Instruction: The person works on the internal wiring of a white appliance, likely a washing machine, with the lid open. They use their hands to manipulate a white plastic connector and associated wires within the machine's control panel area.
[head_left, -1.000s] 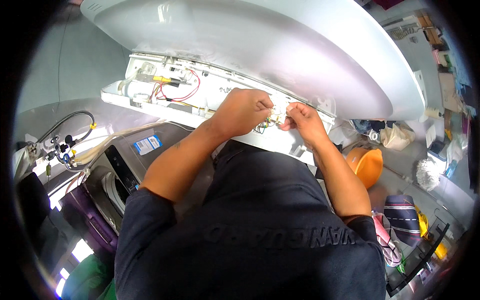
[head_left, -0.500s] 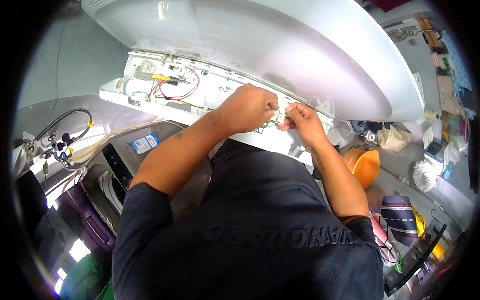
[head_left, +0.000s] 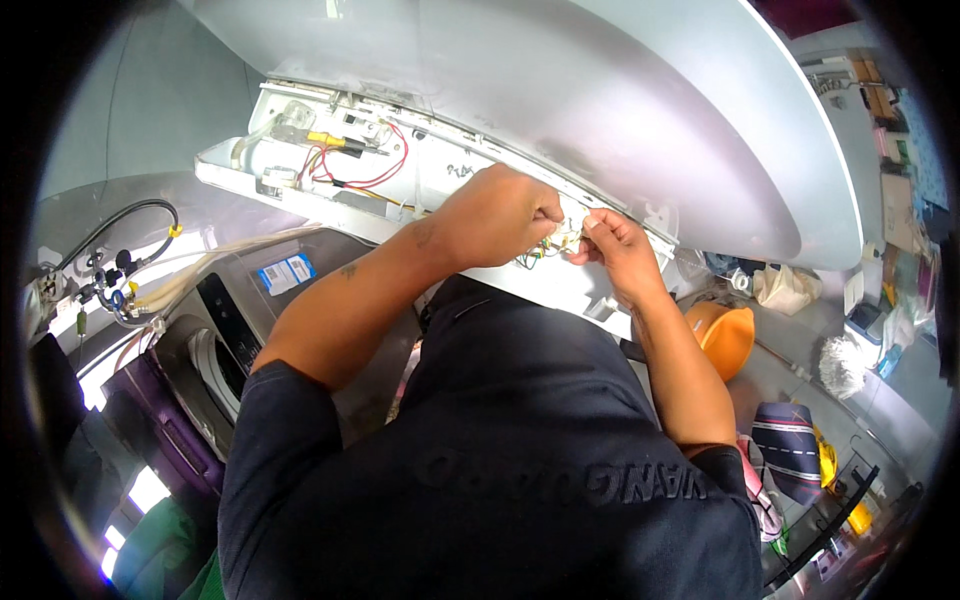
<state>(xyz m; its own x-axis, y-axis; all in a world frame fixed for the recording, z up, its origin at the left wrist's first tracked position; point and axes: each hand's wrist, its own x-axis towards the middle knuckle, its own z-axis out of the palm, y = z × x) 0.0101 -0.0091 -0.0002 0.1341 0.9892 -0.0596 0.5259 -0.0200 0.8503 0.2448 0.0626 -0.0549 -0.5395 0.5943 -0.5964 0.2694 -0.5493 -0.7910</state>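
An opened long white panel housing (head_left: 375, 215) lies across in front of me, with wiring inside. Over its right half, my left hand (head_left: 505, 215) is closed, fingers curled in a pinch around thin wires (head_left: 535, 255), whose coloured ends hang below the fist. My right hand (head_left: 620, 250) faces it a short gap away. Its thumb and forefinger are pressed together, but what sits between the tips is too small to make out. Red wires (head_left: 405, 155) loop in the left part of the housing, beside a yellow and black screwdriver (head_left: 335, 142).
A large pale grey curved lid (head_left: 600, 110) rises behind the housing. At left are a front-loading machine (head_left: 225, 350), a black hose (head_left: 125, 212) with valves and a purple suitcase (head_left: 165, 420). An orange basin (head_left: 722, 340) and a white fluffy duster (head_left: 843, 366) stand at right.
My right hand has shifted slightly right and down, while my left stays almost in place. Both remain pinched at the wiring. The view has tilted slightly.
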